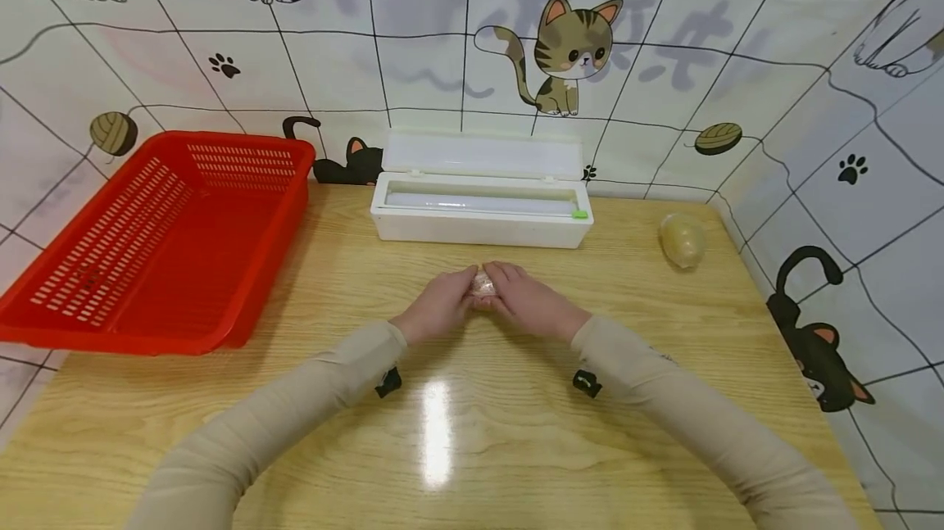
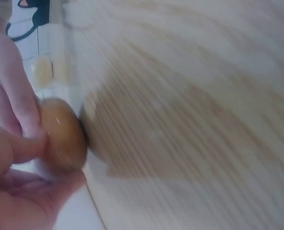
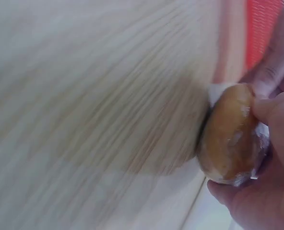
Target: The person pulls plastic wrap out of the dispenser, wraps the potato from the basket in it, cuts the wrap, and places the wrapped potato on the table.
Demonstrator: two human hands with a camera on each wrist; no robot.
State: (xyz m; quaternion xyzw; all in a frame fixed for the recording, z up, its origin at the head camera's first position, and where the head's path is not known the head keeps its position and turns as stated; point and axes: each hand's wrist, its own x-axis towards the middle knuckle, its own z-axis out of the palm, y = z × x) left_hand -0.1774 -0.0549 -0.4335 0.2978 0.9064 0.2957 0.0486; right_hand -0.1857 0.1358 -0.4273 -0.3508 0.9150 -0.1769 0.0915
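Observation:
Both hands meet at the middle of the table around a rounded, brown, potato-like thing [image 1: 483, 284] wrapped in clear cling film. My left hand [image 1: 440, 306] grips its left end, and my right hand [image 1: 536, 303] holds its right end. In the left wrist view, the wrapped potato [image 2: 64, 136] shows a smooth brown face close over the wood, thumb and fingers along its side. Wrinkled, shiny film bunches on the potato [image 3: 230, 136] by the fingers in the right wrist view. Just beyond the hands is a white cling film dispenser [image 1: 472, 227], lid raised, roll inside.
A red plastic basket [image 1: 243, 301] stands at the left of the wooden table [image 1: 509, 448]. Toward the back right lies another film-wrapped, yellowish rounded thing [image 1: 683, 240]. On the dispenser's right end sits a green slider [image 1: 580, 215]. Cat-patterned walls [image 1: 442, 71] border the back and right.

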